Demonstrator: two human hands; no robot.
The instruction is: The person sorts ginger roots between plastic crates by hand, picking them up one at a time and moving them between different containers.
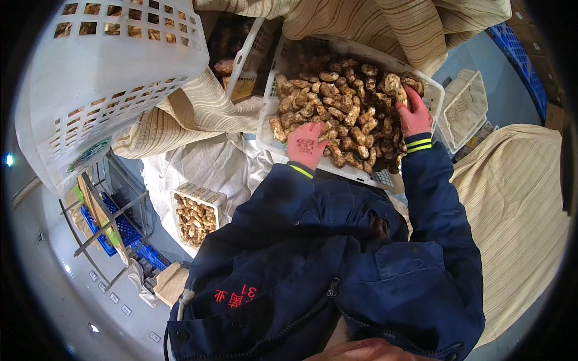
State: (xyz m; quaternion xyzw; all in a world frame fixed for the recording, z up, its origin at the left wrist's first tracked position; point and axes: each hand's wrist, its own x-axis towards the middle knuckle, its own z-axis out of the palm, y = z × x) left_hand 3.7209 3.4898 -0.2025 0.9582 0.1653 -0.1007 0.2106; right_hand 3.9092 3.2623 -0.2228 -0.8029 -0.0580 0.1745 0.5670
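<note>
Hands, two, pink-gloved, apart, both within the crate: the right hand (415, 114) had thumb and fingers closed about a large mushroom (394, 86) at the crate's right end; the left hand (307, 144) lay palm-down, fingers curled onto the heap near the left front, and whether it gripped a piece could not be told. Mushrooms (340, 103), many, brown and cream, stubby, were heaped in a white perforated crate (440, 99) directly before the person, thinning toward the front right. Handling note: a light hold around the stem appeared the sounder one, caps being apt to bruise; pieces were judged better lifted singly than raked, with the left fingers kept shallow so that neighbours were not crushed. Sleeves, dark blue, yellow-banded. Beside the left forearm: small white basket (208, 195), mushroom-filled, near white sheeting (205, 159). Right of the crate: a further white crate (463, 102) and striped cloth (518, 198). Far left: tall white crate (120, 69), contents showing through its slots; below it, a metal frame (112, 225) with blue crates (123, 228).
</note>
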